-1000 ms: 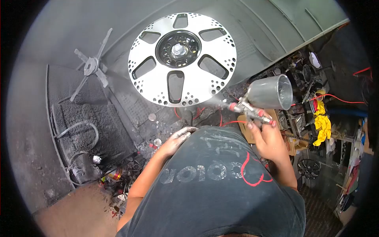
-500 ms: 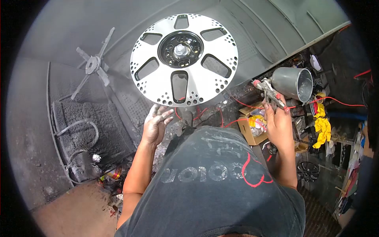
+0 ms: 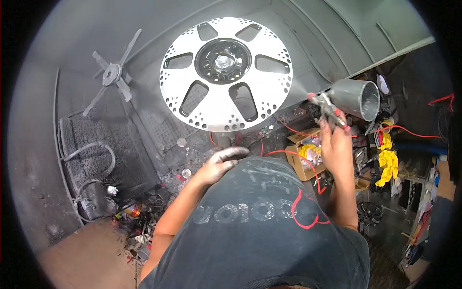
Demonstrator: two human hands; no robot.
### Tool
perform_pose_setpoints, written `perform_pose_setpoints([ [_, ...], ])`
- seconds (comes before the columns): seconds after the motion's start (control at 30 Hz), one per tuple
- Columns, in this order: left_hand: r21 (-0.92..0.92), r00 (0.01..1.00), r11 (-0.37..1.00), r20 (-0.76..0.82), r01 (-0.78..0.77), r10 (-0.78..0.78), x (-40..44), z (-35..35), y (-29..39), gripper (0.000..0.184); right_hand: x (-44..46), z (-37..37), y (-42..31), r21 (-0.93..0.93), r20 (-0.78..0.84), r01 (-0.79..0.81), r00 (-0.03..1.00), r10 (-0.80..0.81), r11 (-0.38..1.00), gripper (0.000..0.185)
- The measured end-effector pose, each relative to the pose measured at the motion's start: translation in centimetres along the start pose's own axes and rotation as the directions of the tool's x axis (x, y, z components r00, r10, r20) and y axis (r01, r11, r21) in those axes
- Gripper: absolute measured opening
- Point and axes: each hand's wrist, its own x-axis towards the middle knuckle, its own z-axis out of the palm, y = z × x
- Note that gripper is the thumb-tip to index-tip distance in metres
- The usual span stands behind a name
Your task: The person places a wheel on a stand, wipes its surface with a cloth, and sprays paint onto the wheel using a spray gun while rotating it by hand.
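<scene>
Our right hand [image 3: 337, 144] is closed around the handle of a silver metal spray gun [image 3: 329, 110] with red fittings and a grey cup [image 3: 355, 98]; a faint mist shows at its nozzle, pointed towards the round silver-white wheel [image 3: 219, 105] with a black hub [image 3: 208, 54]. The wheel is in front of us, well apart from both hands. Our left hand [image 3: 222, 166], grey-smudged, holds nothing we can see, its fingers loosely extended against our dark T-shirt [image 3: 269, 250]. Faded block letters cross the shirt upside down, two looking like O; we cannot read the whole word. Beside them runs a red outline [image 3: 294, 212].
</scene>
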Motion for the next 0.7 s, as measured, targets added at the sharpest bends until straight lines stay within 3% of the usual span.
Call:
perform_pose_setpoints([
  [0.03, 0.149, 0.983, 0.988, 0.168, 0.046, -0.071, 0.0, -0.2, -0.1, 0.056, 0.2, -0.1, 0.5, -0.014, -0.050, -0.001, 0.999, 0.001, 1.000, 0.023],
  [0.07, 0.130, 0.983, 0.992, 0.182, -0.012, -0.012, -0.1, 0.0, -0.1, 0.042, 0.1, -0.2, 0.8, -0.056, -0.049, 0.008, 0.999, -0.011, 0.998, 0.023],
  [0.17, 0.094, 0.979, 0.995, 0.198, 0.036, -0.054, -0.5, -0.5, -0.2, 0.040, -0.6, -0.6, 0.4, -0.104, 0.055, -0.041, 0.997, 0.047, 0.994, 0.023],
  [0.23, 0.113, 0.982, 0.993, 0.181, 0.027, -0.047, -0.9, -0.6, -0.2, 0.039, -1.7, -0.3, -0.2, -0.014, 0.163, -0.067, 0.984, 0.069, 0.998, 0.024],
  [0.3, 0.086, 0.984, 0.986, 0.095, 0.145, -0.153, -1.1, -0.4, -0.1, 0.038, -2.7, -0.6, -1.4, 0.009, 0.302, -0.119, 0.947, 0.111, 0.993, 0.025],
  [0.33, 0.090, 0.983, 0.985, 0.098, 0.148, -0.156, -1.1, -0.5, -0.4, 0.038, -3.2, -0.3, -1.0, 0.050, 0.349, -0.040, 0.937, 0.020, 0.998, 0.025],
  [0.37, 0.069, 0.981, 0.982, 0.069, 0.176, -0.180, -1.0, -0.6, -1.0, 0.038, -3.6, -0.1, -1.8, 0.171, 0.424, -0.185, 0.900, 0.097, 0.968, 0.024],
  [0.43, 0.051, 0.977, 0.977, 0.043, 0.206, -0.208, -0.7, -1.0, -2.2, 0.037, -3.5, -0.4, -3.4, 0.205, 0.381, -0.016, 0.922, -0.065, 0.979, 0.024],
  [0.53, 0.036, 0.992, 0.991, 0.009, 0.126, -0.126, -0.1, -1.7, -3.9, 0.043, -3.5, 0.0, -2.6, 0.177, 0.322, 0.101, 0.934, -0.155, 0.979, 0.023],
  [0.6, -0.149, 0.970, 0.985, -0.213, 0.083, -0.114, 0.1, -3.3, -4.5, 0.054, -3.3, -0.2, -1.1, 0.108, 0.279, 0.062, 0.956, -0.090, 0.992, 0.023],
  [0.67, -0.088, 0.900, 0.996, -0.433, 0.013, -0.050, 0.6, -6.0, -2.0, 0.046, -2.7, -0.7, -1.0, 0.060, 0.176, -0.036, 0.984, 0.025, 0.998, 0.023],
  [0.7, -0.206, 0.858, 0.957, -0.508, -0.206, 0.075, 0.8, -6.6, -0.6, 0.051, -2.7, -0.9, 0.3, 0.040, 0.175, -0.100, 0.980, 0.092, 0.994, 0.022],
])
